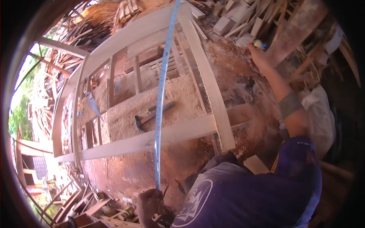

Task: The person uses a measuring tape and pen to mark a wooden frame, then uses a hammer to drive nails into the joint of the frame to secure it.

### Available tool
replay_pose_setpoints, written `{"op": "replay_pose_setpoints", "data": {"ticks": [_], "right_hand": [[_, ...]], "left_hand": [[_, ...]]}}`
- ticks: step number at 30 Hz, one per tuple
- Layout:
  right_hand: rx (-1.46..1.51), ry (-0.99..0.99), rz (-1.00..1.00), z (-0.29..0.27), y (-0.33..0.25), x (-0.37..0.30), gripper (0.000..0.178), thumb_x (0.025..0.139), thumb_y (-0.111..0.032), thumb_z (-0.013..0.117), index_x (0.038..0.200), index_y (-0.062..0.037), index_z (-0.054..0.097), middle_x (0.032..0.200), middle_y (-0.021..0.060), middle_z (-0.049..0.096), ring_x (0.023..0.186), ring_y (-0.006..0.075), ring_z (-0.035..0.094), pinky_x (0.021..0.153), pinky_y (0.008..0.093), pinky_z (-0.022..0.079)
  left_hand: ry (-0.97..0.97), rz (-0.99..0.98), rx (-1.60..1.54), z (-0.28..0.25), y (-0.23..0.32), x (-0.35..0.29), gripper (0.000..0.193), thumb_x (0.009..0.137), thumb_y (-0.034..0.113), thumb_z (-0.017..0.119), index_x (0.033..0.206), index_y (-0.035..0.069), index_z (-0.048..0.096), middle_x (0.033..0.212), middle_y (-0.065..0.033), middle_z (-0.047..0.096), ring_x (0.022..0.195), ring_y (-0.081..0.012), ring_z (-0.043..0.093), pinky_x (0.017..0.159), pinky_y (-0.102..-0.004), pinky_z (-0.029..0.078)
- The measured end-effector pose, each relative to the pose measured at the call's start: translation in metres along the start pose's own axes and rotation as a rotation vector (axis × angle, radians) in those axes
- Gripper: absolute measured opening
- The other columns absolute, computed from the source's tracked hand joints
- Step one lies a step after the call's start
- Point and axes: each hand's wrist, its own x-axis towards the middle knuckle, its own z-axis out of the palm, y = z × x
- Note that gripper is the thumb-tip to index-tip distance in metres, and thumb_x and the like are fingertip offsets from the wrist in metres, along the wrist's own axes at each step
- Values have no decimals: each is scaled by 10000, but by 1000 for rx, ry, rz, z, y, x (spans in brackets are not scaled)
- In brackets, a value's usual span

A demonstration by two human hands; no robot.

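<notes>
My left hand point(149, 200), at the lower edge, is closed on the near end of a pale blue measuring tape point(162, 91). Stretched taut, the tape crosses a wooden frame point(207, 78) and leaves the picture at the top. My right arm reaches to the far right. There my right hand point(257, 57) has its fingers apart, beside a small whitish-yellow and blue thing point(260, 44); whether it touches that is unclear. Inside the frame, a hammer point(152, 117) lies on sawdust, under the line of the tape. A bluish pointed tool point(92, 104) rests farther left.
Long rails and short slats point(137, 74) make up the frame, above reddish ground point(129, 167). Piles of wood offcuts point(243, 19) lie at the far right, with more scraps point(95, 207) at the lower left. A broad board point(300, 28) slants beyond my right hand.
</notes>
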Motion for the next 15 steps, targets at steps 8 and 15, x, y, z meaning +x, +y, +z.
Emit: {"op": "replay_pose_setpoints", "data": {"ticks": [8,15], "right_hand": [[-7,213,-27,-102,107,147,551,1025,-567,490,878,-64,659,556,-5,454,494,128,478,481,295,385],[248,-147,191,-71,32,182,507,1020,-546,537,906,-67,659,554,-68,308,391,70,224,381,253,202]], "left_hand": [[166,-80,35,98,57,-92,268,888,219,657,911,-29,756,668,-110,685,637,-115,647,615,-320,497],[180,-49,-93,194,80,-140,214,834,118,678,948,-48,748,777,-217,704,720,-221,725,672,-332,521]]}}
